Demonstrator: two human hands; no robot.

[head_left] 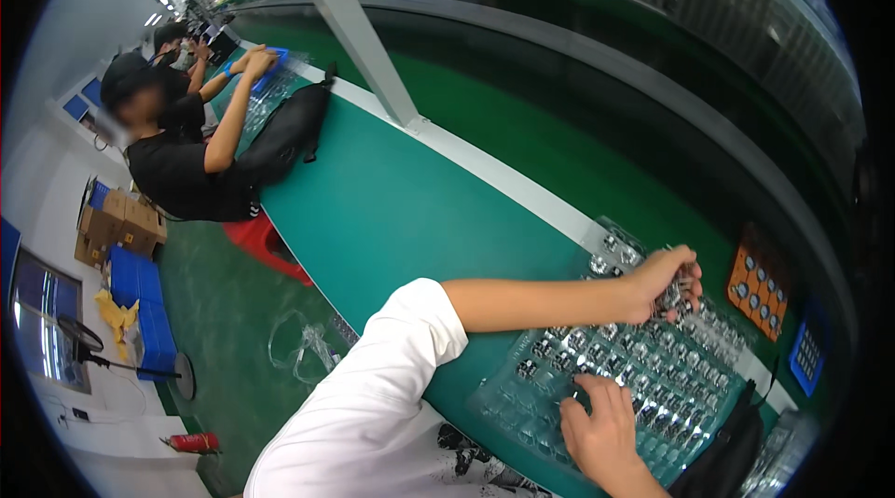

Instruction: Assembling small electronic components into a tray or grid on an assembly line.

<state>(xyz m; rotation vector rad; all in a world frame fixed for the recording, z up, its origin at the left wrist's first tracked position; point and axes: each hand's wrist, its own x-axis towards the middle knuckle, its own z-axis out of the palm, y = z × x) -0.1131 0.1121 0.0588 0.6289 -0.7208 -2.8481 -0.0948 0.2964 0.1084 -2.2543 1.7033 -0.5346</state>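
My left hand (660, 285) reaches across to the right over the far part of a clear plastic tray (508, 395). Its fingers are curled round several small shiny metal parts (673, 297). Lower down, my right hand (604, 428) hovers at the near side of the same tray, thumb and forefinger apart, with nothing plainly between them. Small silvery parts (667, 386) fill many of the tray's pockets in rows. The pockets near my right hand look bare. Behind my left hand lies the corner of another clear tray (611, 246) with similar parts.
An orange tray (757, 283) with round parts and a blue tray (807, 358) stand beyond the white rail (522, 188). A black bag (289, 130) lies on the green table (401, 200) near a co-worker (177, 153). A grey post (359, 32) rises from the rail.
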